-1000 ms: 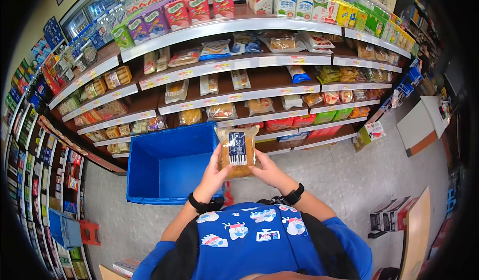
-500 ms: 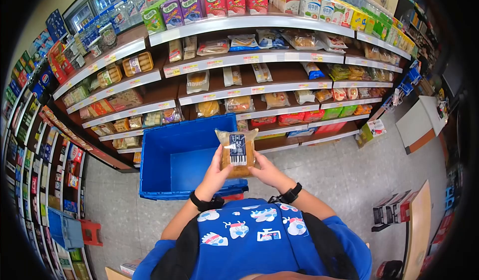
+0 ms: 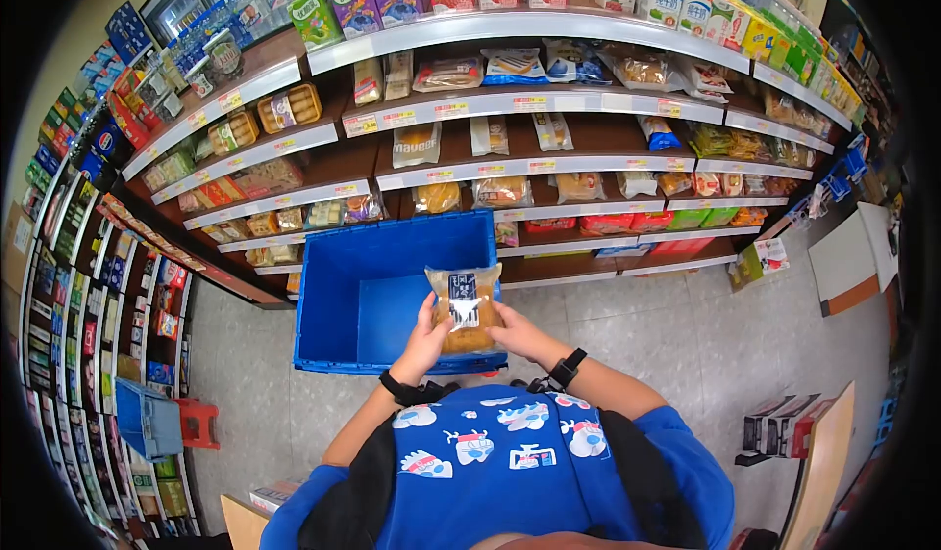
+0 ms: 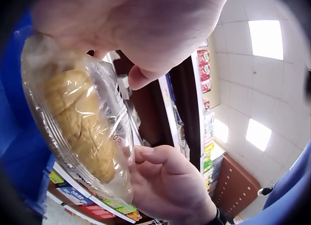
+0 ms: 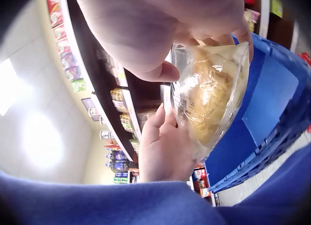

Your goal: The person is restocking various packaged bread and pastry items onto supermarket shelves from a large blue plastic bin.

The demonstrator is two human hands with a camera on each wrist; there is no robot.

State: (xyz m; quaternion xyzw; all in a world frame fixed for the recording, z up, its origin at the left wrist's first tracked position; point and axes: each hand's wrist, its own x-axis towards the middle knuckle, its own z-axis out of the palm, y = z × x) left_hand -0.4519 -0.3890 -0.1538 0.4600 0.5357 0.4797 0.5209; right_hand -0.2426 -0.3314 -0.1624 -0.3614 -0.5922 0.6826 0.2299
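A bag of bread (image 3: 469, 326) in clear plastic, with a dark printed label, is held between both hands in front of the chest. My left hand (image 3: 423, 340) grips its left side, thumb over the front. On the other side my right hand (image 3: 521, 332) grips it the same way. The golden loaf (image 4: 82, 123) shows through the wrapper in the left wrist view, and the bag's sealed edge faces that camera. Just beyond and left of the hands is a blue crate (image 3: 328, 305); the bag overlaps its right part in the head view.
Shelves (image 3: 549, 168) of packaged bread rise in front, with milk cartons (image 3: 676, 6) on top. A smaller blue basket (image 3: 147, 418) sits by a red stool (image 3: 199, 423) at left. A wooden board edge (image 3: 823, 462) and a white counter (image 3: 853, 256) stand at right.
The head view has shifted, so the crate and shelves appear further right. Both hands keep hold of the bread, which is tilted slightly differently.
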